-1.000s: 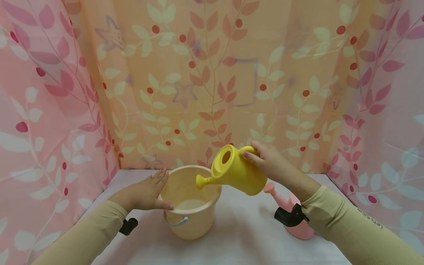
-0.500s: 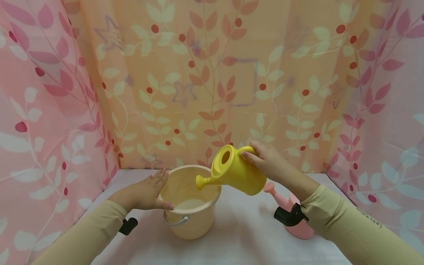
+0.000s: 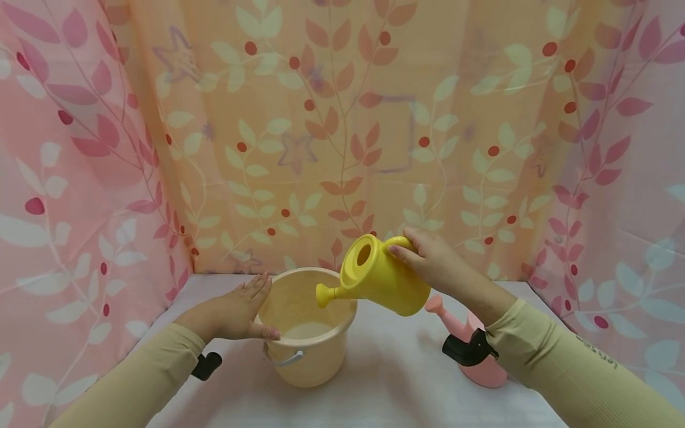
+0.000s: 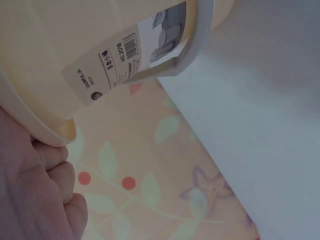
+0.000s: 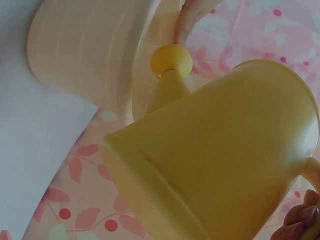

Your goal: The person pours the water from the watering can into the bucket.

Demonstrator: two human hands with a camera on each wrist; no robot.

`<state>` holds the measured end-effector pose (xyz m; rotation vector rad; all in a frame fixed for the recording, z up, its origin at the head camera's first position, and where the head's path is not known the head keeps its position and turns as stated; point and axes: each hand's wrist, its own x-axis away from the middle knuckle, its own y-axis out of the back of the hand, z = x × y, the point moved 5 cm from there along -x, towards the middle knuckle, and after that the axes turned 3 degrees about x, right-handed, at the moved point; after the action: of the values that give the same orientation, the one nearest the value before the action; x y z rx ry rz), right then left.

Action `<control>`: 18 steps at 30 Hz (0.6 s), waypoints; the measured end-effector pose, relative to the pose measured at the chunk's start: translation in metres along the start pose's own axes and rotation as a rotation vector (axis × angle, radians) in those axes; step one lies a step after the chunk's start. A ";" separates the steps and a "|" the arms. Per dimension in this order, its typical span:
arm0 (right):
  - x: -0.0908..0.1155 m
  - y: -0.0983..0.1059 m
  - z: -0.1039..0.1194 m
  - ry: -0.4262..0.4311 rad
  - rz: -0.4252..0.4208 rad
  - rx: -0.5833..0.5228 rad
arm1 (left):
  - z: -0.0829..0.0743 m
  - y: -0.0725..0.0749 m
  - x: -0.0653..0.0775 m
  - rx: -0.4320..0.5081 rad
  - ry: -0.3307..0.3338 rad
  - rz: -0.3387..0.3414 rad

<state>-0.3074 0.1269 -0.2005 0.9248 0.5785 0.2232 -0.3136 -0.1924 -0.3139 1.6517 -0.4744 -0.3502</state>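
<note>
A cream bucket stands upright on the table, its pale side handle hanging down. My left hand rests across the bucket's left rim, thumb and fingers extended; the left wrist view shows its fingers against the rim. My right hand grips the handle of a yellow watering can. The can is tilted left, and its sprinkler head hangs over the bucket's opening. In the right wrist view the can's body fills much of the picture. I cannot make out any water stream.
A pink watering can stands on the white table at the right, partly hidden by my right forearm and its black wrist mount. Another black mount is on my left wrist. Leaf-patterned curtains enclose the back and sides.
</note>
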 end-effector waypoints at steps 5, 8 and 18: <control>0.001 0.000 0.000 -0.003 -0.001 0.000 | 0.003 -0.002 -0.001 0.004 0.012 0.003; 0.000 -0.001 0.001 0.009 0.001 -0.001 | 0.005 -0.004 -0.002 -0.001 0.009 -0.001; 0.001 -0.001 -0.001 0.002 0.002 -0.019 | 0.004 -0.004 -0.002 -0.009 -0.013 -0.014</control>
<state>-0.3076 0.1274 -0.2026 0.9072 0.5770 0.2310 -0.3172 -0.1944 -0.3190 1.6457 -0.4706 -0.3727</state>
